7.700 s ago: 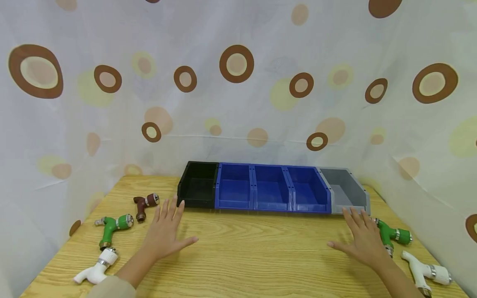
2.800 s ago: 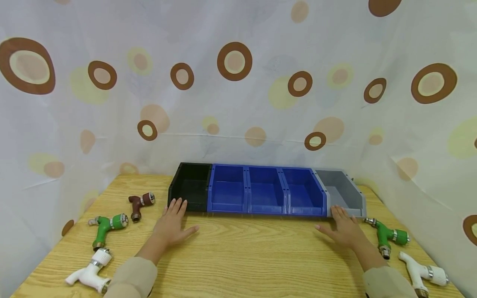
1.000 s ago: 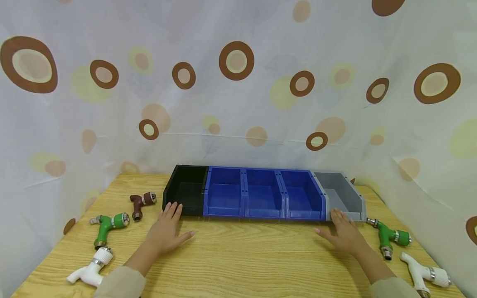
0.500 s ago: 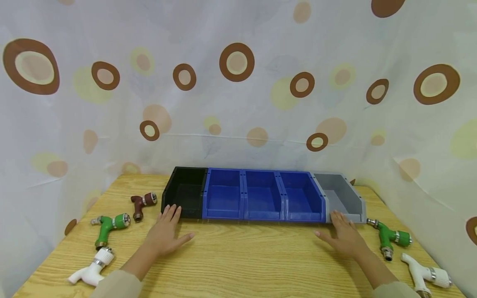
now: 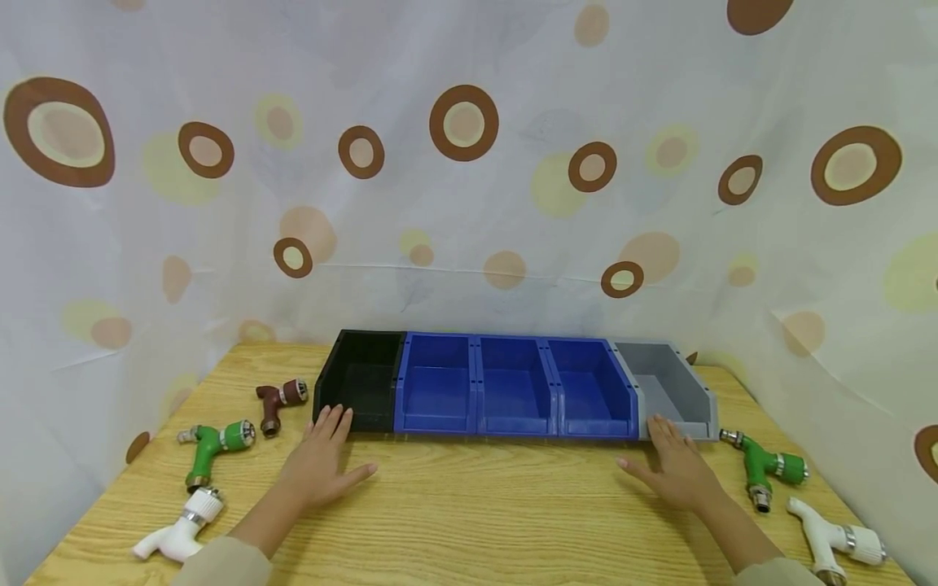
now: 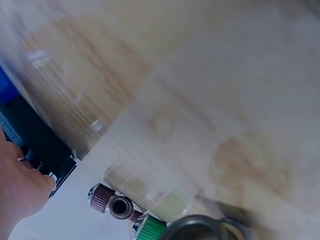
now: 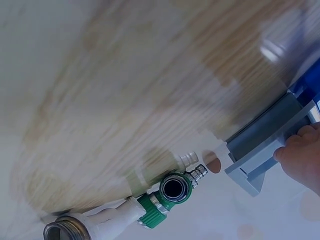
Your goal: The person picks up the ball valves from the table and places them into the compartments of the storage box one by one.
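Observation:
A black bin [image 5: 361,384], three blue bins [image 5: 516,395] and a grey bin [image 5: 663,395] stand side by side in one row at the back of the table. My left hand [image 5: 317,468] has its fingertips on the front left of the black bin, thumb spread inward. On the other end, my right hand [image 5: 677,468] touches the front lip of the grey bin with extended fingers. In the left wrist view, the fingers [image 6: 30,175] lie against the black bin; the right wrist view has the fingers [image 7: 300,150] at the grey bin's front.
On the wooden table [image 5: 469,521], left of my arm, lie a maroon tap [image 5: 271,400], a green tap [image 5: 208,446] and a white tap [image 5: 179,537], partly behind the sleeve. Another green tap [image 5: 756,464] and white tap [image 5: 821,533] lie at right. A patterned cloth [image 5: 469,212] hangs behind.
Both hands have come onto the bins' front edges from in front of them. The whole row has shifted toward me and somewhat left, only slightly in the last half second. The taps stay put.

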`<state>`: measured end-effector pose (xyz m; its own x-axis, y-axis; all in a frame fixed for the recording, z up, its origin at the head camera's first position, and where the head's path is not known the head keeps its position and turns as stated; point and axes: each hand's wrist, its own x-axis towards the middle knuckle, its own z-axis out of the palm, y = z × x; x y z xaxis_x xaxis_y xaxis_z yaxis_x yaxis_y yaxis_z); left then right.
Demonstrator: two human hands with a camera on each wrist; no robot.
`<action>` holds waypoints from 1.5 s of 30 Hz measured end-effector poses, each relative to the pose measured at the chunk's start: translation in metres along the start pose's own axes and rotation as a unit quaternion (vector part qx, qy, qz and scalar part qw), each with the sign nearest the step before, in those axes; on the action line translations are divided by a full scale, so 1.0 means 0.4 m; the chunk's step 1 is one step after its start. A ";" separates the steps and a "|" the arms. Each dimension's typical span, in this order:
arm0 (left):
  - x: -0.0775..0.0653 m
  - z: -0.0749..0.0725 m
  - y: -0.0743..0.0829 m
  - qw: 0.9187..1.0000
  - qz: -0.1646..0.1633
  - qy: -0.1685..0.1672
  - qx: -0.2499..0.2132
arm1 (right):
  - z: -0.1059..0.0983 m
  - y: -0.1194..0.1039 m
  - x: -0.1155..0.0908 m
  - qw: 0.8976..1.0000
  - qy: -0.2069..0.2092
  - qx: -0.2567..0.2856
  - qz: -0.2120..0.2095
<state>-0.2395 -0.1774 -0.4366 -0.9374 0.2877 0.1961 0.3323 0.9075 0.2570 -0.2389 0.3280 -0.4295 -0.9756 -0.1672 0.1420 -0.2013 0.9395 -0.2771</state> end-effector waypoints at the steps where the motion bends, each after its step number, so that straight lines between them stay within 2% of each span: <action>1: -0.001 -0.001 0.000 1.000 0.001 0.002 0.001 | 0.000 -0.001 0.000 1.000 0.002 -0.001 -0.001; 19: -0.015 0.000 -0.008 1.000 0.004 0.018 0.017 | 0.006 -0.006 -0.006 1.000 0.007 -0.007 -0.009; 45: -0.030 -0.007 -0.007 1.000 0.000 0.011 0.012 | 0.011 -0.012 -0.020 1.000 0.010 -0.019 -0.014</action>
<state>-0.2287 -0.1844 -0.4370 -0.9349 0.2810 0.2169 0.3293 0.9148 0.2338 -0.2306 0.3237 -0.4336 -0.9677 -0.1872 0.1690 -0.2241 0.9455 -0.2363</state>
